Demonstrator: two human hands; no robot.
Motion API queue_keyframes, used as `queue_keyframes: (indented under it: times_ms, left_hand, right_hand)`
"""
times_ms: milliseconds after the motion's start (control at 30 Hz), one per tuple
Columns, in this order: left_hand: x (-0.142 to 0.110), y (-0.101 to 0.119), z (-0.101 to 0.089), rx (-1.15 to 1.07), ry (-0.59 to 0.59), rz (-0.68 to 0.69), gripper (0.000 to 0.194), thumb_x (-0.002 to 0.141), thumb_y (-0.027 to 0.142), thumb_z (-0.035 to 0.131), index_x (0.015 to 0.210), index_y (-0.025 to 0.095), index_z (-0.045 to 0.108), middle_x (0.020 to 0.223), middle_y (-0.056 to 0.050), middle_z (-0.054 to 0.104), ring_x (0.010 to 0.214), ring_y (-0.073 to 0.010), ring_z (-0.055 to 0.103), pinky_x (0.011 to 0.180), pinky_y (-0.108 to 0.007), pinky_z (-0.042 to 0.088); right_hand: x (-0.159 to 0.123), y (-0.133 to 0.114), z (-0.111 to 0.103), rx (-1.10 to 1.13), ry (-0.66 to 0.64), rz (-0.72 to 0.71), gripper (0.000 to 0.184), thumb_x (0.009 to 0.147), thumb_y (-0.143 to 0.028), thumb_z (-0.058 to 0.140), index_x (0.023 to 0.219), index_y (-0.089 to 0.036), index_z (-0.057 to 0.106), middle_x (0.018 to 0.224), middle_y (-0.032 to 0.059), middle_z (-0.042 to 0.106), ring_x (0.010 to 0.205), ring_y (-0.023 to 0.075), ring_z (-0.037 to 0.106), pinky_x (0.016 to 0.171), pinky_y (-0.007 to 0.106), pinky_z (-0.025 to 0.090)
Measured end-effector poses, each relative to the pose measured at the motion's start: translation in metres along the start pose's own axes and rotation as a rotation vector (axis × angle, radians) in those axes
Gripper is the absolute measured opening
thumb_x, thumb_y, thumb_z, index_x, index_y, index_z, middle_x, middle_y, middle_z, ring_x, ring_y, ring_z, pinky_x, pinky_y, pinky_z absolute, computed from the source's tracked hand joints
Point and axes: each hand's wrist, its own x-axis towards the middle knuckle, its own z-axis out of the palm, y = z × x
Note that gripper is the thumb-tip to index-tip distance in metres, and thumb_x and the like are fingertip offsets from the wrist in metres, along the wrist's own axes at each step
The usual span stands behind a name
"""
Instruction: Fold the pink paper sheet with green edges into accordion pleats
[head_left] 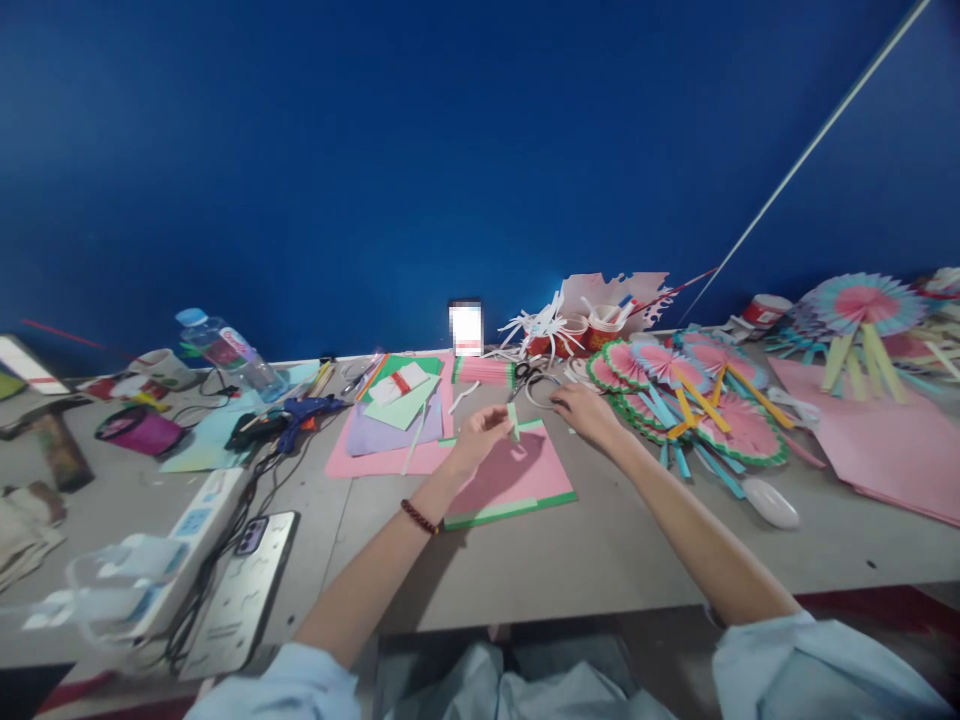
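My left hand (480, 440) pinches a small pale green paper strip (514, 422) between thumb and fingers. It hovers over a pink paper sheet (517, 465) with green strips along its near and far edges. To the right, my right hand (581, 408) has its curled fingers on the right edge of a roll of clear tape (537, 391); part of the grip is hidden. Black-handled scissors (519, 372) lie just left of the tape. Behind them is a pink folded paper (484, 371) with green ends.
Paper fans (739, 425) and a white computer mouse (772, 502) lie at right, before red cups (600, 325). Coloured papers (394, 425), a blue glue gun (304, 418), a bottle (232, 350), a power strip (199, 530) and a phone (244, 590) are at left. A blue wall (375, 180) rises behind.
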Motion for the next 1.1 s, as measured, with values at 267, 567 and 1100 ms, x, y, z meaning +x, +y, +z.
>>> queue_keyframes:
  times_ms: [267, 567, 1100]
  left_hand:
    - [0.01, -0.025, -0.027, -0.24, 0.054, -0.076, 0.029, 0.06, 0.031, 0.088, 0.076, 0.016, 0.07, 0.054, 0.006, 0.054, 0.047, -0.0081, 0.05, 0.053, -0.024, 0.045]
    - [0.002, -0.027, -0.021, -0.084, 0.044, 0.071, 0.04, 0.061, 0.051, 0.085, 0.064, 0.017, 0.065, 0.065, -0.001, 0.063, 0.054, -0.01, 0.051, 0.055, -0.026, 0.045]
    - [-0.029, -0.027, -0.006, 0.611, 0.047, 0.669, 0.006, 0.078, 0.027, 0.067, 0.081, 0.025, 0.072, 0.118, -0.009, 0.07, 0.119, -0.0305, 0.059, 0.109, -0.05, 0.041]
  right_hand:
    - [0.003, 0.003, -0.002, 0.192, 0.185, -0.048, 0.011, 0.083, -0.018, 0.057, 0.083, -0.019, 0.068, 0.107, 0.0119, 0.073, 0.107, 0.0273, 0.062, 0.098, 0.045, 0.045]
    - [-0.015, -0.058, -0.014, 0.973, 0.306, 0.295, 0.043, 0.079, -0.059, 0.061, 0.094, -0.019, 0.056, 0.079, 0.0049, 0.074, 0.045, 0.0085, 0.037, 0.044, 0.024, 0.032]
    - [-0.047, -0.099, 0.039, 0.945, 0.26, 0.054, 0.026, 0.09, -0.033, 0.049, 0.11, -0.023, 0.061, 0.091, 0.0042, 0.071, 0.079, 0.0187, 0.067, 0.073, 0.031, 0.056]
